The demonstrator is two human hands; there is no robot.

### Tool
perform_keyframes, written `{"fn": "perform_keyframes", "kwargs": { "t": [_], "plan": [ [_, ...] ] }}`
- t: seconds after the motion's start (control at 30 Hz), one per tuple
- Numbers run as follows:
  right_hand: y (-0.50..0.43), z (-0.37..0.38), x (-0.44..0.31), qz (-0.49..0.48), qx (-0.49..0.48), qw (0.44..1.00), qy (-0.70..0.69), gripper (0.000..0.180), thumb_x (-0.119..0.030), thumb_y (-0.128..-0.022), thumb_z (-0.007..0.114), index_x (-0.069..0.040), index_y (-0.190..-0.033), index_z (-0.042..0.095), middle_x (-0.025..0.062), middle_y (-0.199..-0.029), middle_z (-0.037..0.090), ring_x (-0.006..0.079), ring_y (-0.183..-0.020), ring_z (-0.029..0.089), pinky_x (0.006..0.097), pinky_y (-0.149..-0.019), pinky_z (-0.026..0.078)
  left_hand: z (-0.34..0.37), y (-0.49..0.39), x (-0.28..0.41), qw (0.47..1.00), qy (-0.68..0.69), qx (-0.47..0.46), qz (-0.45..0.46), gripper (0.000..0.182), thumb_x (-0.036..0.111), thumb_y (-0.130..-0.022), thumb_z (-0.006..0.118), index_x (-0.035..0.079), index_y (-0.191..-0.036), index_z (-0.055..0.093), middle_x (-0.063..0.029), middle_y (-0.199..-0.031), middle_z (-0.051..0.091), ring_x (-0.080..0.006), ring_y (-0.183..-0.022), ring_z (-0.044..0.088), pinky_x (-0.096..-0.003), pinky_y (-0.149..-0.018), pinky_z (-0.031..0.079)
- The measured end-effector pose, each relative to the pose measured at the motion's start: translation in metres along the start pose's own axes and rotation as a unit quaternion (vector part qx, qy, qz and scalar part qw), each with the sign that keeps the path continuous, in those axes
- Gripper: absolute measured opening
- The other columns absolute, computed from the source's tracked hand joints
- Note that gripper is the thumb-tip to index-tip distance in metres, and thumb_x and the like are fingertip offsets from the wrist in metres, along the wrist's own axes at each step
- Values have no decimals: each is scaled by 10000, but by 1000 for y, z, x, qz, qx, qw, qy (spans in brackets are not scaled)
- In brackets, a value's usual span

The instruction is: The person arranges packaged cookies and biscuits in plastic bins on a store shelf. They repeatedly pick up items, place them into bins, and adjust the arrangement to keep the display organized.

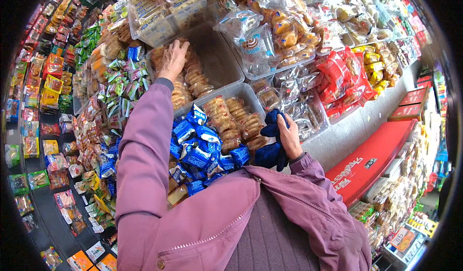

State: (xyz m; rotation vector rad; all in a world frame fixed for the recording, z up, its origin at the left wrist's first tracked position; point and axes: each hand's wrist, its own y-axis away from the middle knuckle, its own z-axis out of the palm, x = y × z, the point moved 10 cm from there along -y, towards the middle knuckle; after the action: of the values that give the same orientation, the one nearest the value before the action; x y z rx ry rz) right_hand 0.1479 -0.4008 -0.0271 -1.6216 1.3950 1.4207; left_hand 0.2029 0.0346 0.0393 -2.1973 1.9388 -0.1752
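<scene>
My left hand (174,58) reaches into a clear plastic bin (222,48) and rests, fingers bent, on packs of round biscuits. Whether it grips one is hidden beneath the fingers. These wrapped biscuits (197,77) stand in rows on the bin's left side; bare bottom shows to their right. Nearer me, a smaller clear bin (249,90) holds more rows of wrapped biscuits (222,122) beside a heap of blue-wrapped snacks (197,155). My right hand (290,135) holds a bunched dark blue fabric item (273,151), possibly gloves, at that bin's right edge.
Behind stands a raised clear bin (173,17) of packaged wafers. Bagged buns (285,28) fill a bin to the right, with red snack bags (343,79) beyond. A red panel (369,162) edges the display. Shelves of packets (50,93) run along the left.
</scene>
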Motion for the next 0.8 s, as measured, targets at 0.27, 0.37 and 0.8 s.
{"fn": "perform_keyframes", "kwargs": {
  "t": [0.27, 0.37, 0.8],
  "plan": [
    [1, 1, -3, -18, -1, 1000, 3, 335, -303, -1005, 550, 30, -989, 589, 69, -750, 557, 131, -737, 484, 317, -688, 442, -23, 13, -8, 996, 56, 28, -69, 512, 110, -786, 773, 97, -1261, 581, -162, -1121, 581, -371, -1078, 580, -460, -893, 494],
    [-1, 3, 2, -9, -6, 1000, -13, 336, -306, -1008, 552, 26, -980, 596, 36, -776, 571, 112, -752, 488, 303, -686, 438, -53, 23, 55, 978, 175, 106, 42, 355, 152, -836, 735, 76, -1170, 643, -154, -1013, 639, -347, -1002, 621, -433, -855, 509],
    [1, -1, -3, -27, -3, 999, -26, 373, -304, -1001, 556, 44, -1111, 633, 107, -885, 676, 157, -799, 564, 335, -752, 479, 47, 126, 260, 864, 339, -367, 65, 455, 280, -869, 705, -24, -1193, 608, -281, -1210, 633, -422, -1127, 614, -470, -944, 495]
  ]
}}
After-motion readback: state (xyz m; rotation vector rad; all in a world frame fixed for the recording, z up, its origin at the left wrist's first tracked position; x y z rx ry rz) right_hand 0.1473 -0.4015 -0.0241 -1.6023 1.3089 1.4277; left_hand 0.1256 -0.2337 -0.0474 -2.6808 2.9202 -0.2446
